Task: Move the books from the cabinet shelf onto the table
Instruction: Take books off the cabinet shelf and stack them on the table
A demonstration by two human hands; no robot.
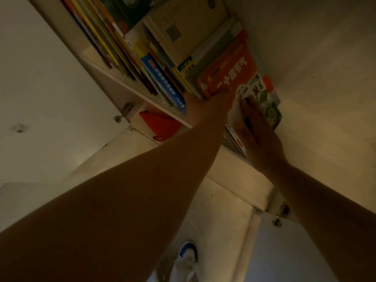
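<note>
The room is dim and the view tilts steeply up, so much is hard to read. The left hand [200, 107] reaches under the near corner of the orange book [225, 68]; its fingers are lost behind the book's edge, and whether they grip it I cannot tell. The right hand [257, 129] lies flat, fingers straight, pressed against the white-and-green cover [258, 92] just beside the orange one. More thin books below that hand show only their edges. The orange book sits on the cabinet shelf [130, 86], its long axis running from the shelf's front edge back into the cabinet, its large printed characters appearing upside down from here. It is bright orange-red with white lettering. To its left stand a blue-spined book [162, 82] and a row of leaning thin books [105, 39], their tops cut off by the frame.
</note>
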